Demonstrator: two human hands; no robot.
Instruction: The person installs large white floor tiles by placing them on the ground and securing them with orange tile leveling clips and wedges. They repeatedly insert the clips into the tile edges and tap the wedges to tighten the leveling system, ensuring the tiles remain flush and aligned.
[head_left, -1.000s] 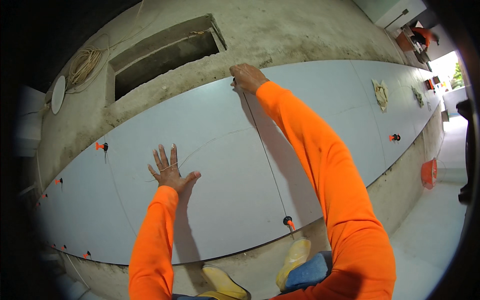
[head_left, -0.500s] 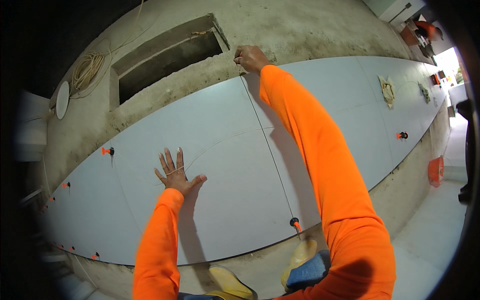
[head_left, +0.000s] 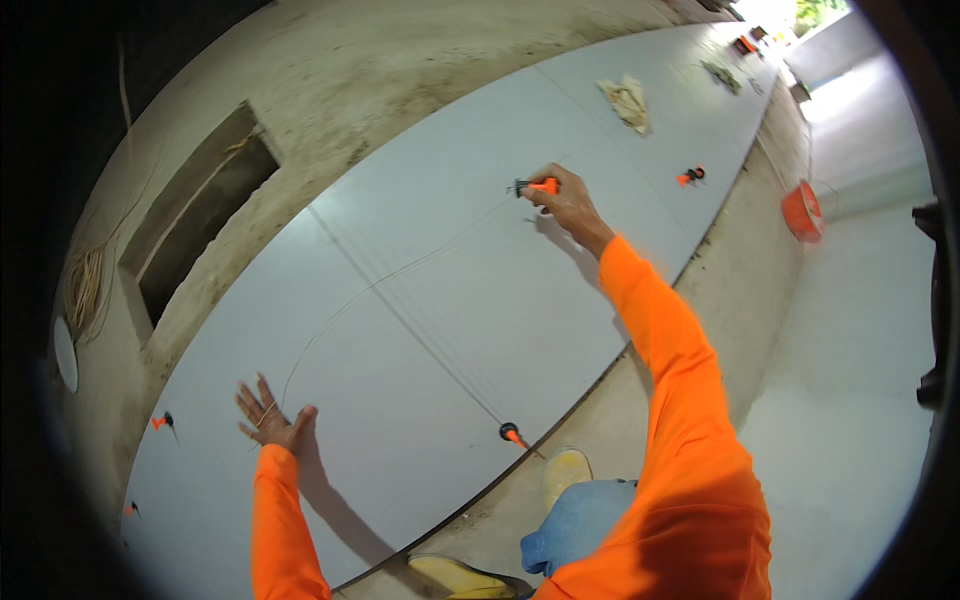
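Note:
My left hand lies flat on a large pale grey tile, fingers spread. A thin pale cord loops round that hand and curves over the tiles toward my right hand. My right hand pinches a tile leveler with an orange handle and a black base, held above the tile surface. Another orange and black tile leveler sits in the joint at the tile's near edge.
More levelers stand along the left edge, one at the right. A crumpled cloth lies on the tiles. Beyond are a rectangular pit and coiled cable. An orange bucket stands right, near my yellow boots.
My right hand has moved from the joint's far end to over the right tile, where the leveler now shows in its fingers. The view has swung right; my left hand stays flat.

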